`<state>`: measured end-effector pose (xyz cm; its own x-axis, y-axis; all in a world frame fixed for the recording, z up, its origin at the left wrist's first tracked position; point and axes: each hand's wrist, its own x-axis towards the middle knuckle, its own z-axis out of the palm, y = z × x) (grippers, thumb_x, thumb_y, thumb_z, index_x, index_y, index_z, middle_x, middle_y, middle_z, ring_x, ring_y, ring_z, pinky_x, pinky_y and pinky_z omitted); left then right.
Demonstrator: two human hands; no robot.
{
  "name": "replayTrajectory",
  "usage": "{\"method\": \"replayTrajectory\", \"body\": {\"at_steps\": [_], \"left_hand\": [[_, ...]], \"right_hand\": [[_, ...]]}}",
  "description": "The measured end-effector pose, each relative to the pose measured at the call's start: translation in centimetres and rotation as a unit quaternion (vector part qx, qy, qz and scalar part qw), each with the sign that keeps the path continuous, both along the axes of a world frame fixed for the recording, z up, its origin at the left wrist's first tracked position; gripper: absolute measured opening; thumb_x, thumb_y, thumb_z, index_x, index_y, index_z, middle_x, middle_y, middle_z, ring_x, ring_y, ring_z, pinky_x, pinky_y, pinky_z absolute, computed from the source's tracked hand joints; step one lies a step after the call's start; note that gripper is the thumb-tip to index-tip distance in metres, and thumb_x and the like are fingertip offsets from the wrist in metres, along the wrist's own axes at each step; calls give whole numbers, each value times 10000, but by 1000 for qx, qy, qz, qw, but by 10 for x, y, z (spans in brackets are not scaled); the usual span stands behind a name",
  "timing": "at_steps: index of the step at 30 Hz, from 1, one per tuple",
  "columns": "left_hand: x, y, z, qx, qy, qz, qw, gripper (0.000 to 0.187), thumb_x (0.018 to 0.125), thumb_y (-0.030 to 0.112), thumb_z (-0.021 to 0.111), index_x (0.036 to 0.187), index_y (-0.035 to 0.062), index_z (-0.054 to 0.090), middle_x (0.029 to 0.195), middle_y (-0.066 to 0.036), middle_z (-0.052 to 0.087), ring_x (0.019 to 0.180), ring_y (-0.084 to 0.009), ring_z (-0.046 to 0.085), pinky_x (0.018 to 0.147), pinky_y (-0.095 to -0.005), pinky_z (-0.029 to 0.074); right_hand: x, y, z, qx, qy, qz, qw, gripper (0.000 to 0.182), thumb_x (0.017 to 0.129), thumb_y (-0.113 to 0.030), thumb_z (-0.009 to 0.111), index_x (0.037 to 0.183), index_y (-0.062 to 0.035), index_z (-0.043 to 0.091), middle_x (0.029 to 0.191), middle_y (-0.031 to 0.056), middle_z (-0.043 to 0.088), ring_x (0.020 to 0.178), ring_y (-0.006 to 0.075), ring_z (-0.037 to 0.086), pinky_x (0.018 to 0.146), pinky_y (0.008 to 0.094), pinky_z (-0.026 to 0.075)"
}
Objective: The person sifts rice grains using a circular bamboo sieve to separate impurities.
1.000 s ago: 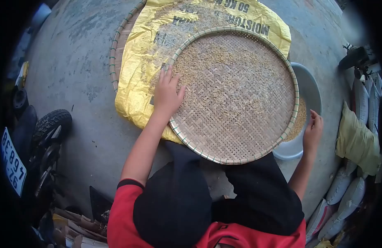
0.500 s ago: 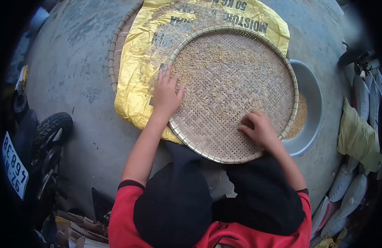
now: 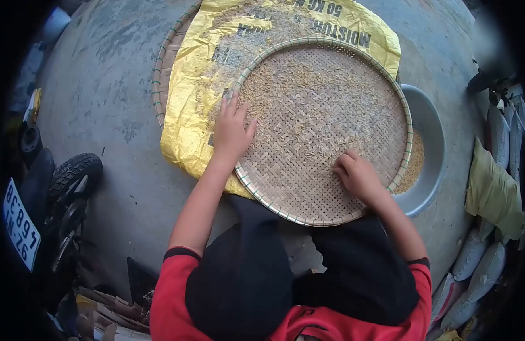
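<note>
A round woven bamboo tray (image 3: 325, 193) with a green-bound rim lies in front of my knees, with unhusked rice grains (image 3: 308, 119) scattered over it, thicker toward its far and left sides. My left hand (image 3: 233, 129) rests on the tray's left rim, fingers stretched out and a little apart, thumb over the inside edge. Low over the tray's right part, my right hand (image 3: 353, 171) has thumb and fingers pinched together by the grains. Whatever may be between those fingertips is too small to make out.
Beneath the tray lies a yellow printed sack (image 3: 180, 133) with chaff on it, over another bamboo tray (image 3: 167, 65). A metal basin (image 3: 436, 136) holding grain stands at the right. A motorbike (image 3: 69, 182) is at left; filled sacks (image 3: 473, 256) line the right side.
My right thumb and fingers have closed from a loose curl into a pinch. My left hand stays on the rim. The whole view has shifted slightly.
</note>
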<state>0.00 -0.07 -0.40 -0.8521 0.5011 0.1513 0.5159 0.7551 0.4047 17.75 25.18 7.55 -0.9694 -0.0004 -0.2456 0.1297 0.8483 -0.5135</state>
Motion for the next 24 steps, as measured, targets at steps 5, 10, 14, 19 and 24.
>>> {"method": "replayTrajectory", "body": {"at_steps": [5,10,14,19,24], "left_hand": [[0,0,1,0,-14,0,1000,414,819,261,609,1170,43,573,1419,-176,343,1306,-394,308,1036,-458,317],[1,0,1,-7,-14,5,1000,419,821,275,609,1169,46,574,1417,-178,345,1304,-393,312,1037,-457,314],[0,1,-2,-3,7,3,1000,418,822,279,607,1166,44,575,1416,-177,349,1305,-393,310,1036,-456,315],[1,1,1,-10,-1,2,1000,417,820,274,608,1163,39,576,1411,-181,354,1303,-400,309,1037,-456,315],[0,0,-3,-12,3,-5,1000,419,818,271,609,1164,38,575,1407,-186,356,1300,-402,313,1036,-457,315]], "right_hand": [[42,63,56,-18,103,-276,955,126,780,-37,649,818,-12,531,738,39,482,657,148,487,604,280,409],[101,117,59,108,111,-405,901,208,743,-35,697,840,-26,513,671,-10,419,625,96,400,593,245,383],[38,57,56,-36,97,-221,970,218,737,-27,693,894,-21,542,695,35,464,638,129,472,614,270,414],[-14,30,16,-97,27,35,994,154,772,-13,638,919,-50,615,856,83,551,796,245,591,690,333,478],[-22,21,6,-89,12,95,991,124,772,-61,641,895,-55,625,867,88,557,799,266,589,694,356,476]]}}
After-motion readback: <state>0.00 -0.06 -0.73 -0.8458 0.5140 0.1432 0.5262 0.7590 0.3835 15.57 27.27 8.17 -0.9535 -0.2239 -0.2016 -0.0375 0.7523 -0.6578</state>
